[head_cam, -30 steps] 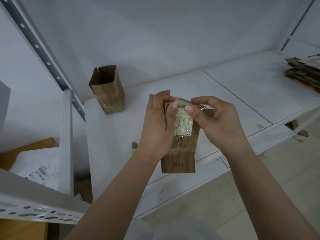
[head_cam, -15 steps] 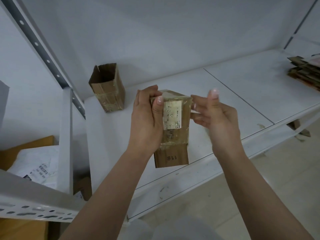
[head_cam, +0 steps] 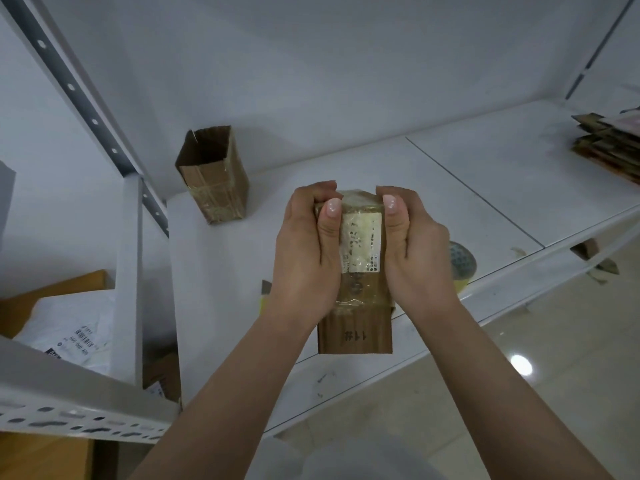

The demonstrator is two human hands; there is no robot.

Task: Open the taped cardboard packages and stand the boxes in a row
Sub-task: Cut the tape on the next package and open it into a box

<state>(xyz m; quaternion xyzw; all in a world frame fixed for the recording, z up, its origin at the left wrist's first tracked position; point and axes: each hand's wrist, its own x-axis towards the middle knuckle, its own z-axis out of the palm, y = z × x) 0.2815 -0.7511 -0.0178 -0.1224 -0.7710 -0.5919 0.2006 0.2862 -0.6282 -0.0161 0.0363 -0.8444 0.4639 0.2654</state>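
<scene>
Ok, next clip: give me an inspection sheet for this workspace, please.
Surface: white shelf, scuffed, seam between panels.
Job's things: taped package held above shelf edge; opened box standing at back left.
Clutter: tape roll behind right hand; flattened cardboard stack far right.
Hands: left hand and right hand both grip the package, thumbs on its label.
Cables: nothing seen.
Surroundings: metal upright, tiled floor.

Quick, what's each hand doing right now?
Left hand: grips the taped package.
Right hand: grips the same package.
</scene>
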